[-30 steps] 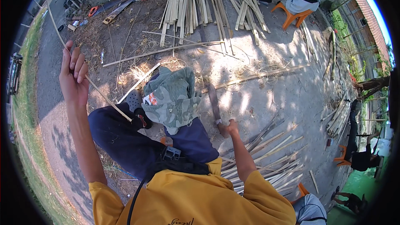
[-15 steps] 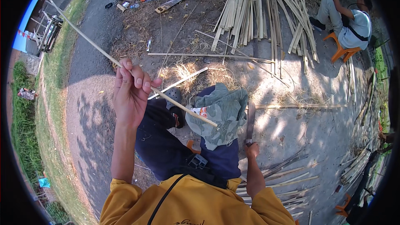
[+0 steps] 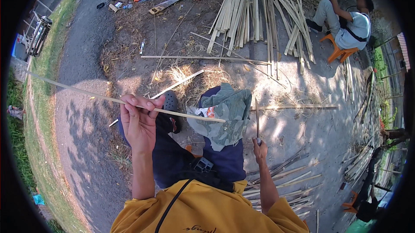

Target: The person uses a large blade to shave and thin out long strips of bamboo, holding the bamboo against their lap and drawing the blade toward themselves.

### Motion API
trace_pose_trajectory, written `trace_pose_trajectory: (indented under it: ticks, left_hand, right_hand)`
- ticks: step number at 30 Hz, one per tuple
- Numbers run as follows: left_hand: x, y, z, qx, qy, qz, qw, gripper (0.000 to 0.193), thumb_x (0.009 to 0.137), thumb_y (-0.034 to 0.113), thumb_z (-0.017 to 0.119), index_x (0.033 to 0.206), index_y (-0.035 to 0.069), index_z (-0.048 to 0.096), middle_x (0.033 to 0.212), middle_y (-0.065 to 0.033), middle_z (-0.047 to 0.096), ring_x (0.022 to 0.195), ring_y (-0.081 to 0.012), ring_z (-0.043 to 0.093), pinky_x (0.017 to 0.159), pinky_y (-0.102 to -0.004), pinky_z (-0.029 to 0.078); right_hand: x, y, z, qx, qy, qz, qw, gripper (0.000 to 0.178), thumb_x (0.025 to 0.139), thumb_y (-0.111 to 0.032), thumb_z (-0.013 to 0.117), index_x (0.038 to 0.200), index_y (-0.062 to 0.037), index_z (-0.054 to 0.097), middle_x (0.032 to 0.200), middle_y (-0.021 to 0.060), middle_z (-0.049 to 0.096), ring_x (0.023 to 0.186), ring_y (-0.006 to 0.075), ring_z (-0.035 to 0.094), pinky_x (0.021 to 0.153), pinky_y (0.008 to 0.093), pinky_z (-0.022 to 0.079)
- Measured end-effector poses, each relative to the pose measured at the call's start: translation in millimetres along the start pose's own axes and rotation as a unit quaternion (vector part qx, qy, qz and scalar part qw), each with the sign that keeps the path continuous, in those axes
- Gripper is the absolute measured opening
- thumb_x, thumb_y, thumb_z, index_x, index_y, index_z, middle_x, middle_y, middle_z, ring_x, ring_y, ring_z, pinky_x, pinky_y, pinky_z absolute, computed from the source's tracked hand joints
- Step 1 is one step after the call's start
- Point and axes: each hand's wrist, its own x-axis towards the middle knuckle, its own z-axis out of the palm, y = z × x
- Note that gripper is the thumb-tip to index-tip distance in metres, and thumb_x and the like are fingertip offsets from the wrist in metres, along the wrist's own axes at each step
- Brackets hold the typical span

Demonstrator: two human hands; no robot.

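Observation:
My left hand (image 3: 140, 120) pinches a long, thin bamboo strip (image 3: 181, 114) between thumb and fingers, in front of my left knee. One end of the strip reaches far to the left; the other lies over a green camouflage cloth (image 3: 235, 107) draped on my right thigh. To the right of that leg, my right hand (image 3: 260, 150) is closed round the handle of a machete (image 3: 257, 120). Its blade points away from me, seen nearly edge-on, beside the cloth and apart from the strip. A small orange and white packet (image 3: 206, 112) shows at the cloth's left side.
A big pile of split bamboo strips (image 3: 246, 12) lies ahead, with handsaws (image 3: 173, 2) to its left. More strips (image 3: 289, 185) are beside my right arm. A bamboo length (image 3: 298, 107) lies past the machete. Far right, a person (image 3: 350, 23) sits on an orange stool (image 3: 339, 51).
My left hand has moved down and the strip has swung to a flatter slant. My right hand has risen slightly, and the machete has turned from showing its flat side to nearly edge-on.

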Motion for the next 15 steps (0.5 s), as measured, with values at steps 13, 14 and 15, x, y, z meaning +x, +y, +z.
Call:
trace_pose_trajectory:
  ticks: [13,14,15]
  left_hand:
    - [-51.7,-43.4,7.9,0.006,0.021,-0.021,1.000,0.020,0.115,0.026,0.042,0.111,0.007,0.050,0.118,-0.0096,0.051,0.100,-0.0190,0.061,0.088,-0.0374,0.059]
    - [-57.2,-52.3,9.1,0.006,0.022,-0.016,1.000,0.020,0.115,0.026,0.042,0.111,0.007,0.050,0.118,-0.0096,0.051,0.100,-0.0190,0.061,0.088,-0.0374,0.059]
    - [-61.4,-64.5,11.5,0.037,0.006,-0.008,0.999,0.021,0.115,0.021,0.040,0.112,0.004,0.052,0.118,-0.0104,0.051,0.100,-0.0190,0.063,0.090,-0.0384,0.061]
  right_hand:
    - [-121.8,-143.0,-136.9,0.318,0.066,-0.240,0.915,0.028,0.107,-0.031,0.061,0.110,-0.0042,0.054,0.074,0.0008,0.053,0.059,0.0087,0.050,0.053,0.0239,0.041]
    - [-127.3,-158.5,-138.1,0.333,0.033,-0.272,0.902,0.029,0.107,-0.031,0.062,0.110,-0.0039,0.054,0.077,0.0016,0.054,0.064,0.0088,0.051,0.057,0.0240,0.042]
    - [-131.2,-170.9,-140.1,0.346,0.004,-0.301,0.888,0.030,0.106,-0.032,0.062,0.111,-0.0036,0.054,0.080,0.0023,0.055,0.068,0.0090,0.053,0.062,0.0241,0.043]
